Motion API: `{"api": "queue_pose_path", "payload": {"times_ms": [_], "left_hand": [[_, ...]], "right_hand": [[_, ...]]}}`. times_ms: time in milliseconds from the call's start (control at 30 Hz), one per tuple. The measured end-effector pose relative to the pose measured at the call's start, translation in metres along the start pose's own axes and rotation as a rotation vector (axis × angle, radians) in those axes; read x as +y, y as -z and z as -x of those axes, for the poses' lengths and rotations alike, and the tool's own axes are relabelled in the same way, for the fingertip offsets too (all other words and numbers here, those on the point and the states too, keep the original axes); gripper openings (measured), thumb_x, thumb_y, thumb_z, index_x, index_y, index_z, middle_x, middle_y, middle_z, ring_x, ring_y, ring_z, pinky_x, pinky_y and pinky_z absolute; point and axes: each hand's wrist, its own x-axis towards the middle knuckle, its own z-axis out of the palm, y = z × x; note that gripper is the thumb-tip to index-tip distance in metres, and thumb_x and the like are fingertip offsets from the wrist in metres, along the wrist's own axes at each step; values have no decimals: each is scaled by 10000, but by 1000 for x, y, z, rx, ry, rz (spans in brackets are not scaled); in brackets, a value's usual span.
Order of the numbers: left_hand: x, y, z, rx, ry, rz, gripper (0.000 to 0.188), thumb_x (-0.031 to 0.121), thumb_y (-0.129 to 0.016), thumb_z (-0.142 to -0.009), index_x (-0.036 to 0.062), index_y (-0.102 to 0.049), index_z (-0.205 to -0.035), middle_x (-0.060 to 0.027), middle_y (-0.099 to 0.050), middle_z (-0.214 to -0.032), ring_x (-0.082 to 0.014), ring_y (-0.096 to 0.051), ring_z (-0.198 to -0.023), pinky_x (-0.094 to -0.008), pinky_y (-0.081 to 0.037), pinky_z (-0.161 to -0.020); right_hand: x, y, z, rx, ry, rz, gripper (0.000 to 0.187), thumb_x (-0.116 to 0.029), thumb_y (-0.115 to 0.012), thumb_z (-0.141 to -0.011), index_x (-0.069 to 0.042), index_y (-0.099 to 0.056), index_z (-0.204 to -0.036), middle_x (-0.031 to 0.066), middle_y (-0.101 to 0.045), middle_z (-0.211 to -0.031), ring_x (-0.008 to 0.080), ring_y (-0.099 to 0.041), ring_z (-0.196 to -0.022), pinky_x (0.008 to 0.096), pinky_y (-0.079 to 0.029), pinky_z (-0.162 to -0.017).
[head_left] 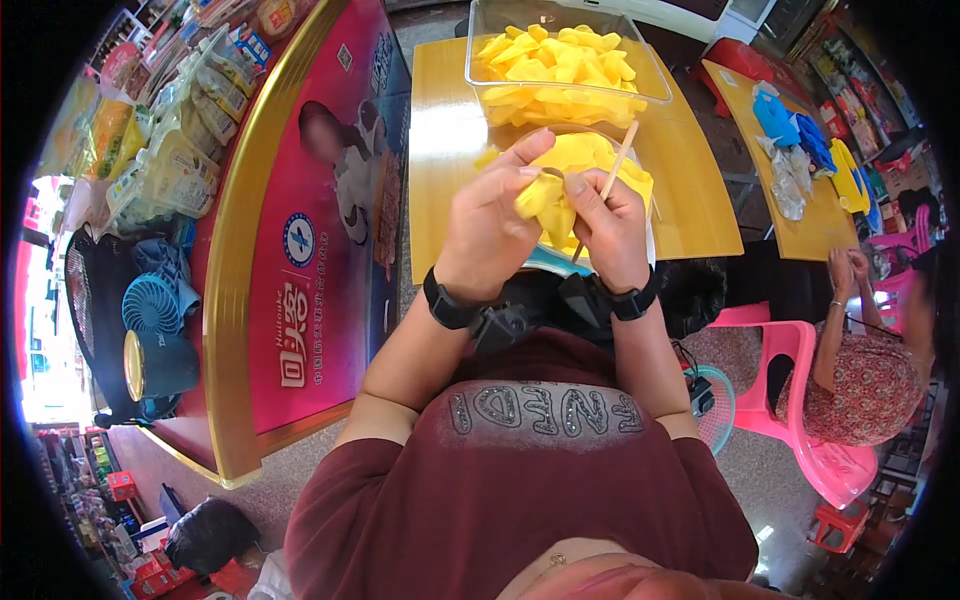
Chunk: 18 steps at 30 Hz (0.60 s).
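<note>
Over the wooden table, my left hand [488, 228] pinches a small yellow fabric-like piece [548, 205] between thumb and fingers, its index finger raised. My right hand [615, 230] is closed around a thin wooden stick [622, 155], which slants up past the thumb. That thumb also presses at the top of the yellow piece, so both hands meet on it. Behind my hands lies a heap of similar yellow pieces [580, 153], partly covered by my fingers. Further back, a transparent plastic bin [655, 92] holds many more of them.
The yellow-brown table [700, 215] spans the front. At left stands a pink counter with a gold edge [235, 250], packed goods on top. To the right are a pink plastic chair [785, 370], another person [865, 385], and a second table [815, 225] with blue and yellow items.
</note>
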Motion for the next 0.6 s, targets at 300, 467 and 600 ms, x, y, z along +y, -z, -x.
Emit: {"api": "queue_pose_path", "payload": {"times_ms": [300,467,600], "left_hand": [[20,-32,16,186,-366,-775,361,46,-506,-952,7,-485,-1311,-75,-639,-1019,-109,-603,-912,-238,-466,-827],[3,-13,4,141,-106,-716,385,138,-543,-964,4,-480,-1319,-89,-604,-1123,-129,-584,-1000,-257,-458,-888],[-3,-15,4,55,-82,-725,444,141,-647,-907,17,-490,-1304,-80,-567,-1210,-138,-536,-1109,-279,-421,-969]], "right_hand": [[-6,-1,0,40,188,39,206,-167,-652,-909,-22,-625,-1052,-1,-588,-758,1,-370,-511,168,-279,-470],[-20,-1,6,-128,470,436,226,-27,-711,-818,-23,-646,-1034,45,-629,-826,105,-532,-642,225,-420,-596],[-17,3,-1,-93,625,599,97,-49,-682,-850,-8,-640,-928,69,-627,-817,174,-590,-740,273,-463,-668]]}}
